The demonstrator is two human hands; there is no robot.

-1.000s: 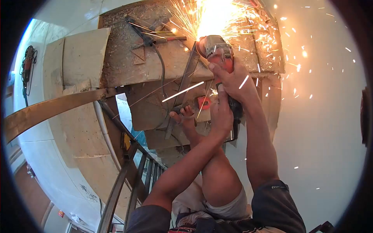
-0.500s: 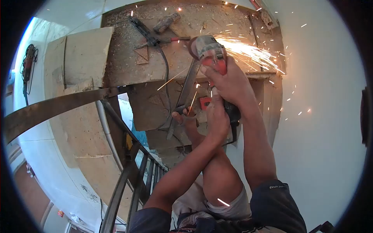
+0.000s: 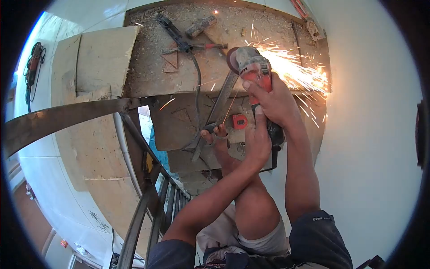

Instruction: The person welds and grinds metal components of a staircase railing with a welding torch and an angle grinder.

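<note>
A red and grey angle grinder [image 3: 254,67] is held in both hands. Toward its head, my right hand [image 3: 278,102] wraps the red body from the right side. Lower down, my left hand [image 3: 258,140] grips the rear part of the same tool, its forearm crossing over my bent knee. The grinder's disc touches or nearly touches the upper end of a flat metal bar [image 3: 220,99], and bright sparks [image 3: 295,67] fly off to the right. My sandalled foot [image 3: 217,133] rests on the bar's lower part.
On the dusty step lie a hammer [image 3: 201,26] and a dark corded tool [image 3: 174,32]. A red tape measure [image 3: 239,121] sits on the step below. A metal railing [image 3: 71,117] runs along the left, beside cardboard sheets [image 3: 101,58]. A white wall [image 3: 371,112] rises at right.
The grinder and both hands have shifted slightly right and down in view, partly with the camera's movement. Sparks still stream right, in a wider spray.
</note>
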